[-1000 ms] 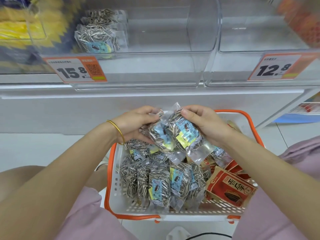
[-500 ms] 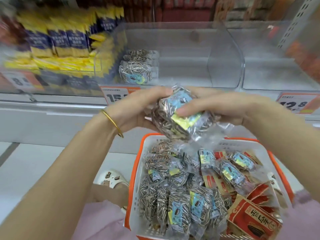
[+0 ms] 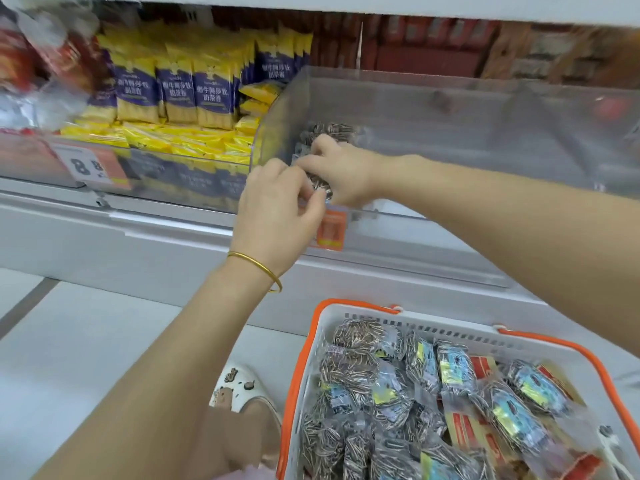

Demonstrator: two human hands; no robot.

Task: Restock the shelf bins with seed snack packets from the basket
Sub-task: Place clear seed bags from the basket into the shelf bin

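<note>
Nearest the camera, at the lower right, a white basket point(image 3: 433, 329) with an orange rim is seen. It is filled with clear seed packets point(image 3: 450, 368) showing striped seeds and blue-and-yellow labels, and some red packets point(image 3: 465, 426) are mixed in toward its right side. Just left of the basket, a white shoe point(image 3: 239, 389) with small charms is set on the pale floor. Above these, both forearms are stretched forward to the shelf, and a gold bangle point(image 3: 258, 268) is worn on the left wrist. The left hand point(image 3: 277, 213) is held at the front lip of a clear shelf bin point(image 3: 450, 86), its fingers curled and its fingertips pinched on the near end of a held bundle point(image 3: 320, 187) of seed packets. The right hand point(image 3: 343, 174) is reached over the lip into the bin's left front corner, with its fingers curled over the far end of the same bundle; how many packets are gripped cannot be told. Just behind the right hand, a small stack point(image 3: 329, 128) of the same seed packets is seen near the bin's left wall. An orange price tag point(image 3: 330, 230) is partly hidden below the hands. Farther left, a neighbouring bin is packed with yellow-and-blue packs point(image 3: 176, 95). Blurred red and brown goods are seen at the back.
</note>
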